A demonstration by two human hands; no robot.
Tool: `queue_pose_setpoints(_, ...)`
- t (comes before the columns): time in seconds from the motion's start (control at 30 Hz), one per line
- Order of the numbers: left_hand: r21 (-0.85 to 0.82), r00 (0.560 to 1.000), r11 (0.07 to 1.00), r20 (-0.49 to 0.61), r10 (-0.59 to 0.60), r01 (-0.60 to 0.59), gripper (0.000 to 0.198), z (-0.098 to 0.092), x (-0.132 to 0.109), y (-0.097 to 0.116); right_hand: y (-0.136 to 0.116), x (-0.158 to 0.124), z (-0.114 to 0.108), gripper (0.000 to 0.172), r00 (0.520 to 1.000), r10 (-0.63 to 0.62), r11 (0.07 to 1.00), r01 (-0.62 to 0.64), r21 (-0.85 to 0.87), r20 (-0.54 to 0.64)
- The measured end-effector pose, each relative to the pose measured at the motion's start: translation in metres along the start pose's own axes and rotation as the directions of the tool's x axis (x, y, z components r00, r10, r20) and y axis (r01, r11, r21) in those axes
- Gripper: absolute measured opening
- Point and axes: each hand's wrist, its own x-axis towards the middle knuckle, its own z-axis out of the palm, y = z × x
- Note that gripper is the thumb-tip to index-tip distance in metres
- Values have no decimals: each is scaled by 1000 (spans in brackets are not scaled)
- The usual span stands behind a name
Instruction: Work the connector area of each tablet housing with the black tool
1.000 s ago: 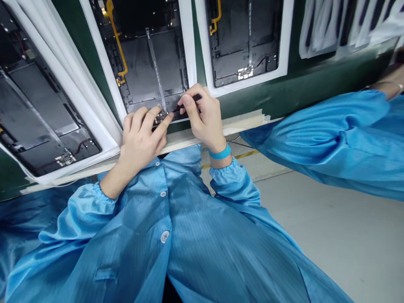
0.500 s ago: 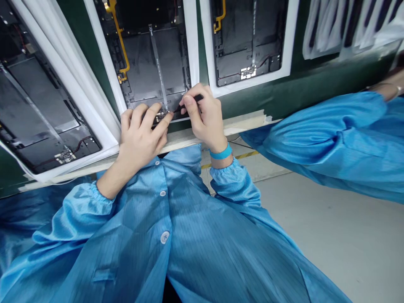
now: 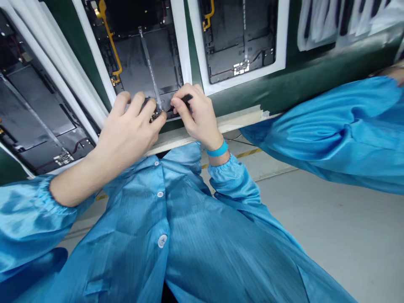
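An opened tablet back [image 3: 139, 54] with a white frame lies on the green belt [image 3: 293, 80], straight ahead of me. My left hand [image 3: 126, 130] rests on its near edge, fingers curled, the index tip pressing a small circuit board [image 3: 154, 116] at the foot of a grey ribbon cable [image 3: 150, 71]. My right hand [image 3: 194, 115] pinches a thin black tool [image 3: 183, 101], whose tip points at that same board. A blue band circles my right wrist.
A second opened tablet [image 3: 240, 38] lies to the right and a third [image 3: 34, 109] to the left. White-wrapped parts [image 3: 334, 21] are stacked at the far right. Another person's blue sleeve [image 3: 331, 126] reaches in from the right. The belt's taped wooden edge [image 3: 240, 120] runs below my hands.
My left arm has swung outward and the hand has shifted slightly up and left on the tablet edge. The right hand keeps the tool at the board. The view has tilted a little.
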Motion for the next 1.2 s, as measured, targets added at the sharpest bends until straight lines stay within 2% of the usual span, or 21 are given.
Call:
queue_pose_setpoints(0.13, -69, 999, 998, 40, 19, -16, 35, -12, 4, -5, -2, 2, 0, 56, 1000, 4, 1000, -4, -11, 9)
queue_pose_setpoints(0.23, -158, 995, 987, 87, 45, -31, 38, -21, 9, -19, -4, 3, -1, 54, 999, 21, 1000, -21, -15, 33)
queue_pose_setpoints(0.43, -198, 967, 972, 195, 164, -125, 71, -31, 21, -49, -6, 5, -2, 57, 997, 8, 999, -4, -52, 74)
queue_pose_setpoints(0.53, -153, 951, 971, 222, 214, -183, 75, -32, 22, -53, -7, 5, -2, 55, 997, 18, 999, -15, -42, 72)
queue_pose_setpoints(0.67, -64, 932, 964, 247, 264, -256, 59, -33, 26, -49, -6, 5, -2, 54, 995, 55, 997, -50, -65, 88)
queue_pose_setpoints(0.83, 19, 934, 971, 277, 224, -238, 39, -34, 29, -38, -2, 6, 0, 56, 996, 13, 997, -6, -80, 93)
queue_pose_setpoints(0.93, 23, 968, 986, 197, 158, -166, 33, -27, 21, -28, 1, 7, 2, 57, 996, -17, 992, 27, -121, 82)
queue_pose_setpoints(1.03, 63, 994, 993, 53, 92, -95, 37, -7, 8, -17, 3, 8, 4, 57, 998, -40, 987, 47, -152, 50)
queue_pose_setpoints(1.2, 51, 991, 998, -134, -30, 37, 43, 29, -10, -1, 1, 8, 3, 49, 994, 86, 985, -76, -155, 62)
